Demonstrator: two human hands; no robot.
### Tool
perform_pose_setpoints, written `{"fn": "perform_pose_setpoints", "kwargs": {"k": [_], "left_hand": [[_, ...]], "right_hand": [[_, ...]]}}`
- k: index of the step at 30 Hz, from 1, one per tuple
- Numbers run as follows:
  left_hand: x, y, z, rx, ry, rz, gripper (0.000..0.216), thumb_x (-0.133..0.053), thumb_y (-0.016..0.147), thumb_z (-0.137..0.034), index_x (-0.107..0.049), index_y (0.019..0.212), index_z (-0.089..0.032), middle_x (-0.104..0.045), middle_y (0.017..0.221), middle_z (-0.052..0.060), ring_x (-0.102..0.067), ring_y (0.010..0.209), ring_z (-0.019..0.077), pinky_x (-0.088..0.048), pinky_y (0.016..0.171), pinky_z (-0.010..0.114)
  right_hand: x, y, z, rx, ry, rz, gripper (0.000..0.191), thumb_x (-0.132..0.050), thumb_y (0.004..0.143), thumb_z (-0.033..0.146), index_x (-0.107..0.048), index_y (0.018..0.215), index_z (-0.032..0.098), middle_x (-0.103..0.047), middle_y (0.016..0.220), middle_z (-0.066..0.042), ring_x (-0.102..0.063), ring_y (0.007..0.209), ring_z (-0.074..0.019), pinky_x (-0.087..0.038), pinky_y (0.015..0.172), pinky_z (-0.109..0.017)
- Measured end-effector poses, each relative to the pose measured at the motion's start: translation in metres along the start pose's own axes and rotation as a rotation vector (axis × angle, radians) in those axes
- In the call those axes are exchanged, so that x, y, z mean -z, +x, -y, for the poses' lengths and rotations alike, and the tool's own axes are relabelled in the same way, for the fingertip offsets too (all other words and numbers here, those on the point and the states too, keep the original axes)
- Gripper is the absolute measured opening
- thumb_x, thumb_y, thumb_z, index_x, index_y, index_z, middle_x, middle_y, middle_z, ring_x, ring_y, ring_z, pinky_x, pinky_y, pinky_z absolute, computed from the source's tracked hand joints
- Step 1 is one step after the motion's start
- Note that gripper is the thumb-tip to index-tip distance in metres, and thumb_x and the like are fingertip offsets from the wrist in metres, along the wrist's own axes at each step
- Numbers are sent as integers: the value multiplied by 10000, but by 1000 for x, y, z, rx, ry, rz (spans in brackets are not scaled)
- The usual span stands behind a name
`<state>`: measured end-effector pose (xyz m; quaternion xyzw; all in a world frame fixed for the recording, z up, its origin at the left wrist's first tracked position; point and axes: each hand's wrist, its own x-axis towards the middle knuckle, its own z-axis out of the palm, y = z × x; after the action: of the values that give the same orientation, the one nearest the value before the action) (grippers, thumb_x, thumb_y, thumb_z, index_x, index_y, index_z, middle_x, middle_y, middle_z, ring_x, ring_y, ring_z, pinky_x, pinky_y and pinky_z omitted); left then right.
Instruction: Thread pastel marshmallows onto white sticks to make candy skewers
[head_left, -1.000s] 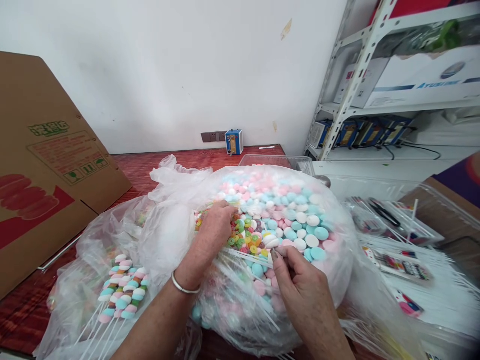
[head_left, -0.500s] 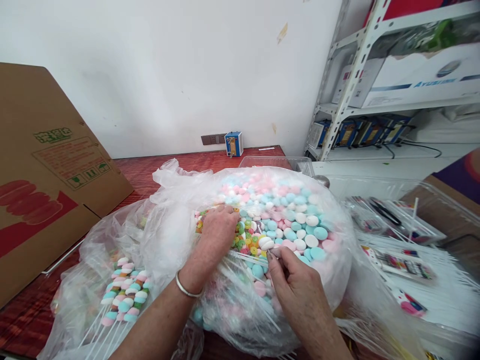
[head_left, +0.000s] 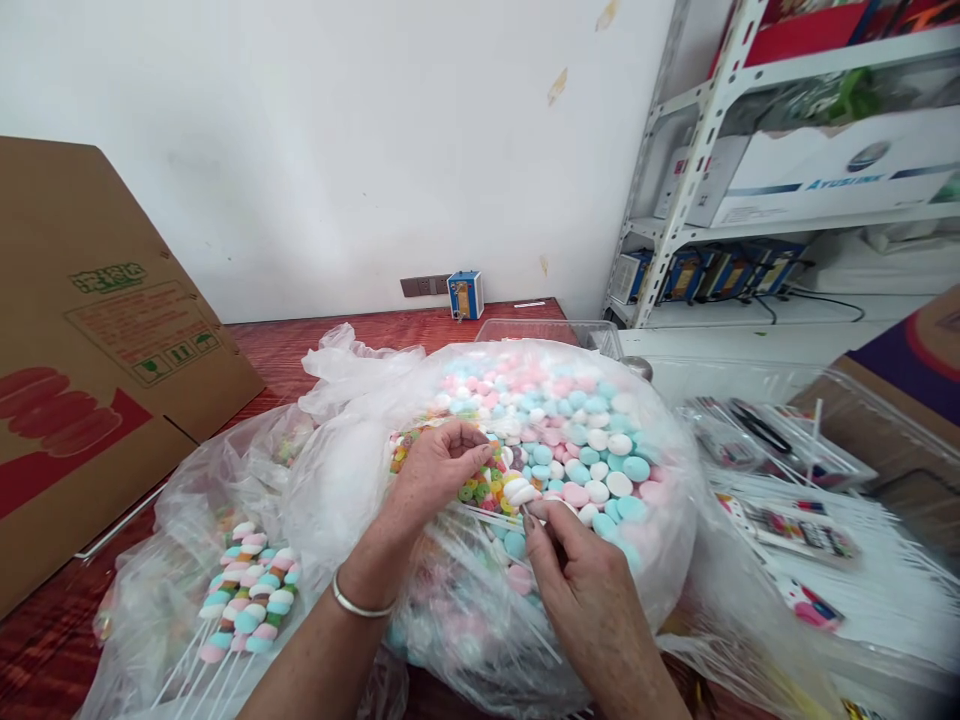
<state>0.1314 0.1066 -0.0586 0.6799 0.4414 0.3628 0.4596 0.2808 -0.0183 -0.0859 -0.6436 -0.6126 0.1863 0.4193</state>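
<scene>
Near the middle of the head view, my right hand (head_left: 581, 570) pinches a stick just below the white marshmallows (head_left: 517, 488) threaded on it. My left hand (head_left: 439, 465) is above the colourful gummy rings (head_left: 480, 487), thumb and fingertips drawn together; whatever is between them is too small to make out. Around both hands spreads a big clear plastic bag (head_left: 480, 620) of pink, blue and white marshmallows (head_left: 619, 485). Thin white sticks (head_left: 487, 516) lie across it below the left hand. At lower left, finished-looking marshmallow skewers (head_left: 251, 590) rest together on plastic.
A cardboard box (head_left: 97, 370) stands at left on the red wooden table (head_left: 277, 345). A small blue device (head_left: 466, 296) sits by the wall. To the right are bundled white sticks (head_left: 885, 570), stationery packs (head_left: 802, 530) and a metal shelf (head_left: 694, 160).
My left hand has lifted from the gummy rings, its fingers now pinched and nearer the marshmallows on the stick. The right hand keeps its hold, with the stick tilted up slightly.
</scene>
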Motion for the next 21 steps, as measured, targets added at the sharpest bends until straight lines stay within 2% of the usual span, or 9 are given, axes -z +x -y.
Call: {"fn": "perform_pose_setpoints", "kwargs": {"k": [2, 4, 11, 12, 14, 16, 17, 18, 21], "left_hand": [[-2, -6, -3, 30, -195, 78, 231, -709, 788, -367, -654, 865, -156, -705, 746, 23, -645, 666, 142, -488, 598, 235], [-6, -10, -4, 41, -275, 95, 251, -737, 775, -364, -683, 895, -150, -715, 752, 27, -648, 670, 134, -499, 624, 235], [-27, -29, -2, -30, -241, 62, 194, -710, 817, -325, -737, 933, -172, -748, 829, 46, -675, 745, 157, -531, 674, 251], [-28, -31, -2, -41, -248, 26, 186, -703, 824, -326, -735, 929, -175, -744, 827, 42, -670, 741, 153, -530, 668, 246], [-29, -32, -3, -57, -273, -61, 182, -698, 827, -331, -726, 923, -179, -736, 823, 33, -660, 730, 147, -530, 656, 241], [-26, -33, -4, -51, -268, -108, 181, -701, 823, -332, -724, 916, -178, -731, 814, 28, -653, 713, 145, -529, 642, 239], [-25, -32, -4, -45, -254, -106, 181, -701, 821, -330, -726, 912, -176, -730, 811, 29, -651, 709, 145, -527, 636, 238], [-23, -33, -5, -43, -237, -91, 178, -701, 819, -326, -728, 906, -173, -730, 808, 31, -653, 710, 147, -525, 632, 237], [-22, -36, -5, -68, -192, -39, 163, -690, 826, -312, -738, 894, -172, -737, 823, 37, -664, 730, 155, -527, 639, 237]], "right_hand": [[0, -1, 0, -9, 4, 3, 241, -407, 969, 359, -575, 851, 234, -628, 696, 12, -533, 584, -158, -351, 570, -245], [0, -1, 0, -20, -8, 8, 256, -412, 972, 372, -562, 817, 234, -614, 677, 14, -522, 581, -159, -341, 562, -248], [3, 0, 3, -75, 57, -34, 336, -407, 973, 405, -559, 737, 221, -628, 657, -7, -564, 603, -168, -389, 574, -251], [4, 0, 4, -71, 69, -39, 336, -404, 976, 412, -591, 779, 214, -656, 691, -17, -587, 626, -173, -410, 594, -253], [4, -2, 6, -51, 67, -14, 331, -400, 980, 397, -655, 1011, 189, -729, 868, -60, -655, 764, -200, -458, 682, -269], [5, -4, 7, -28, 22, 43, 390, -380, 981, 352, -607, 1240, 168, -735, 1077, -108, -677, 942, -232, -474, 771, -296], [5, -5, 7, -23, -8, 80, 409, -361, 982, 331, -587, 1279, 164, -728, 1121, -121, -677, 982, -244, -473, 786, -307], [5, -6, 7, -26, -38, 118, 407, -336, 985, 316, -595, 1260, 163, -732, 1104, -123, -681, 971, -250, -470, 774, -311], [3, -9, 7, -50, -80, 202, 367, -290, 994, 317, -623, 1066, 181, -735, 887, -84, -675, 779, -236, -439, 672, -299]]}}
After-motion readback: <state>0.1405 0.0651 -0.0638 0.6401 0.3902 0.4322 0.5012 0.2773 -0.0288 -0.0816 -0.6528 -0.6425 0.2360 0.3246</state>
